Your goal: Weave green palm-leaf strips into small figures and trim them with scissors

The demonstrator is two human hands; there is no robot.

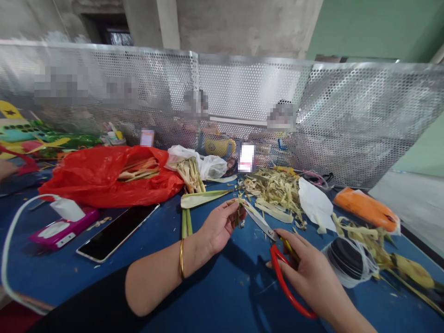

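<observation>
My left hand pinches a small piece of green-yellow leaf strip just above the blue table. A gold bangle sits on that wrist. My right hand grips red-handled scissors, whose blades point up-left and reach the held strip at its tip. Beyond the blades lies a heap of cut pale leaf trimmings. Two long green leaf stalks lie beside my left hand.
A red plastic bag with leaves, a white bag, a black phone, a pink device with white cable, an orange packet and a black tape roll in plastic lie around. A perforated metal screen closes off the back, people behind it.
</observation>
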